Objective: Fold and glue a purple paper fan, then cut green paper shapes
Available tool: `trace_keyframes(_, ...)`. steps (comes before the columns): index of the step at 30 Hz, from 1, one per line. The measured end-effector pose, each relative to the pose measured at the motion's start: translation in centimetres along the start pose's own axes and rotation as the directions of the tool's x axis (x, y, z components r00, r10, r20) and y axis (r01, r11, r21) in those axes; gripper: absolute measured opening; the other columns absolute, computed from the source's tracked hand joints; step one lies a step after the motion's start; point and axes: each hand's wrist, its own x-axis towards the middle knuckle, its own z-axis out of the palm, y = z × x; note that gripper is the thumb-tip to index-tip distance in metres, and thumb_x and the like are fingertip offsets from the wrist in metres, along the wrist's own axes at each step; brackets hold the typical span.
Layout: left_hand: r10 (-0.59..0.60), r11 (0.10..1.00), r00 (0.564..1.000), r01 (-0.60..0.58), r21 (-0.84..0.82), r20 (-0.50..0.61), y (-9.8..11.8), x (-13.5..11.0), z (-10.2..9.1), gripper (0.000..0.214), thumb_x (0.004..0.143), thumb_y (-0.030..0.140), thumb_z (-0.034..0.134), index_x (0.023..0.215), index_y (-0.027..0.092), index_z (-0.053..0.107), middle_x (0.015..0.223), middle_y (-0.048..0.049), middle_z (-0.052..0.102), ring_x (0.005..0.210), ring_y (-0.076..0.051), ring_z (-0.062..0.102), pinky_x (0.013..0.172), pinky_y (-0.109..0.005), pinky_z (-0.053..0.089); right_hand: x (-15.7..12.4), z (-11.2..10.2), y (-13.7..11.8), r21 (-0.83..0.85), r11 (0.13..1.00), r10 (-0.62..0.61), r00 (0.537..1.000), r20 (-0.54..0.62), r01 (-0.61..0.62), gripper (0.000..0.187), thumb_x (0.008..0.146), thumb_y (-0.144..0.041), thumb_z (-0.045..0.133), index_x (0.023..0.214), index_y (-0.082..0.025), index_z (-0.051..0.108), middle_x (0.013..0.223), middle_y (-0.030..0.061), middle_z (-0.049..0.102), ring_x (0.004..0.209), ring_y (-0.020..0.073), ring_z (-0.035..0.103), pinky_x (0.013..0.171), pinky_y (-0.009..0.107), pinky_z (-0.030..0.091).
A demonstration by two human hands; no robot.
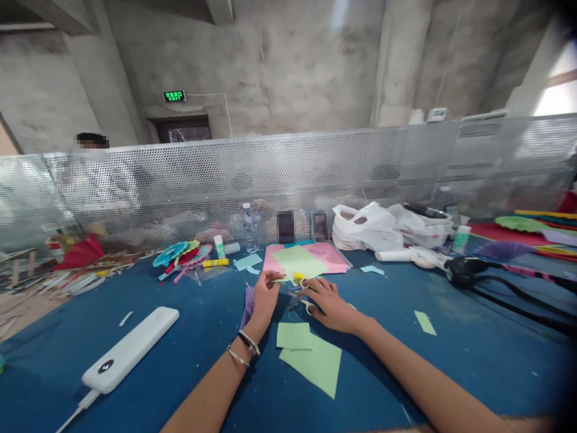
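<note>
My right hand (331,305) has its fingers on the pale handles of a pair of scissors (296,299), whose blades point left and stand apart, low over the blue table. Left of the blades, my left hand (267,294) is closed, thumb and fingers together. Pale green shows at its fingertips, but I cannot tell whether it is held or part of the green sheet (300,260) behind, which lies on pink paper (337,260). A small green rectangle (294,335) overlaps a larger green piece (322,361) in front of my hands. A purple folded paper fan (247,307) lies beside my left wrist.
A white power bank (133,349) with a cable lies front left. Farther back are paper flowers (183,258), a yellow glue stick (215,263), a water bottle (249,228) and white plastic bags (372,225). A perforated metal screen (288,168) closes off the back; a person (97,180) is behind it.
</note>
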Motion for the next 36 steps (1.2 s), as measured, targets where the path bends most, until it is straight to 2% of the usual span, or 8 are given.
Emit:
trace_keyframes(4, -0.025, 1.000, 0.999, 0.025, -0.016, 0.023, 0.0, -0.3, 0.4, 0.030, 0.072, 0.006, 0.054, 0.100, 0.015, 0.054, 0.087, -0.0056, 0.069, 0.087, -0.016, 0.063, 0.083, -0.030, 0.046, 0.1, -0.2, -0.1, -0.028, 0.999, -0.018, 0.999, -0.046, 0.017, 0.047, 0.074, -0.010, 0.044, 0.117, -0.028, 0.052, 0.126, 0.0067, 0.046, 0.116, 0.0249, 0.035, 0.091, 0.041, 0.030)
trace_keyframes(11, -0.122, 0.990, 0.990, 0.126, -0.066, 0.066, 0.3, -0.7, 0.6, 0.037, 0.082, 0.023, 0.044, 0.116, 0.012, 0.053, 0.093, -0.0102, 0.070, 0.090, -0.019, 0.064, 0.072, -0.026, 0.049, 0.3, -0.1, 0.1, -0.021, 1.000, -0.016, 0.990, -0.142, 0.013, 0.037, 0.076, -0.007, 0.045, 0.103, -0.027, 0.060, 0.110, 0.0045, 0.054, 0.107, 0.0211, 0.040, 0.089, 0.037, 0.030)
trace_keyframes(14, -0.139, 0.988, 0.989, 0.142, -0.058, 0.056, 0.2, -0.6, 0.5, 0.044, 0.080, 0.028, 0.050, 0.121, 0.012, 0.050, 0.091, -0.0106, 0.070, 0.084, -0.019, 0.064, 0.064, -0.024, 0.048, 0.5, 0.5, 0.3, -0.016, 1.000, -0.002, 0.985, -0.175, -0.001, 0.034, 0.075, -0.006, 0.045, 0.099, -0.026, 0.060, 0.107, 0.0044, 0.054, 0.104, 0.0210, 0.041, 0.087, 0.036, 0.031)
trace_keyframes(19, -0.150, 0.986, 0.984, 0.157, -0.060, 0.099, -0.5, -0.5, 0.5, 0.049, 0.074, 0.023, 0.060, 0.122, 0.016, 0.051, 0.094, -0.0089, 0.070, 0.077, -0.017, 0.064, 0.061, -0.023, 0.047, 0.7, 1.4, 0.3, -0.012, 1.000, 0.019, 0.978, -0.207, -0.022, 0.030, 0.074, -0.005, 0.045, 0.096, -0.023, 0.056, 0.101, 0.0051, 0.055, 0.099, 0.0215, 0.043, 0.080, 0.034, 0.034)
trace_keyframes(24, -0.113, 0.989, 0.987, 0.122, -0.082, 0.112, -0.8, -0.7, 0.7, 0.051, 0.069, 0.010, 0.062, 0.120, 0.013, 0.054, 0.101, -0.0114, 0.068, 0.081, -0.017, 0.062, 0.071, -0.024, 0.047, 0.9, 2.0, 0.3, -0.015, 0.999, 0.038, 0.967, -0.253, -0.043, 0.022, 0.076, -0.009, 0.047, 0.094, -0.020, 0.052, 0.097, 0.0050, 0.053, 0.094, 0.0212, 0.044, 0.079, 0.035, 0.036)
trace_keyframes(28, -0.091, 0.987, 0.991, 0.103, -0.126, 0.095, -0.9, -0.8, 0.9, 0.050, 0.071, 0.005, 0.061, 0.119, 0.014, 0.053, 0.115, -0.0115, 0.061, 0.100, -0.020, 0.059, 0.087, -0.033, 0.045, 1.3, 2.5, 0.4, -0.017, 0.998, 0.047, 0.948, -0.315, -0.055, 0.025, 0.077, -0.013, 0.051, 0.101, -0.015, 0.047, 0.095, 0.0067, 0.051, 0.092, 0.0203, 0.044, 0.081, 0.036, 0.038)
trace_keyframes(32, -0.090, 0.978, 0.993, 0.103, -0.179, 0.081, -0.7, -0.9, 1.3, 0.039, 0.077, 0.009, 0.060, 0.115, 0.014, 0.053, 0.123, -0.0097, 0.054, 0.115, -0.022, 0.049, 0.096, -0.045, 0.039, 1.5, 2.5, 0.3, -0.045, 0.999, -0.003, 0.950, -0.313, -0.011, 0.039, 0.081, -0.024, 0.053, 0.117, -0.015, 0.043, 0.098, 0.0051, 0.052, 0.094, 0.0193, 0.048, 0.084, 0.039, 0.040)
trace_keyframes(36, -0.168, 0.951, 0.983, 0.182, -0.249, 0.078, 0.0, -1.0, 2.0, 0.033, 0.083, 0.019, 0.056, 0.116, 0.015, 0.052, 0.116, -0.0087, 0.055, 0.104, -0.021, 0.055, 0.089, -0.044, 0.045, 1.7, 2.1, 0.0, -0.079, 0.997, -0.017, 0.953, -0.303, -0.007, 0.030, 0.086, -0.031, 0.049, 0.113, -0.017, 0.049, 0.107, 0.0060, 0.052, 0.100, 0.0197, 0.050, 0.086, 0.042, 0.041)
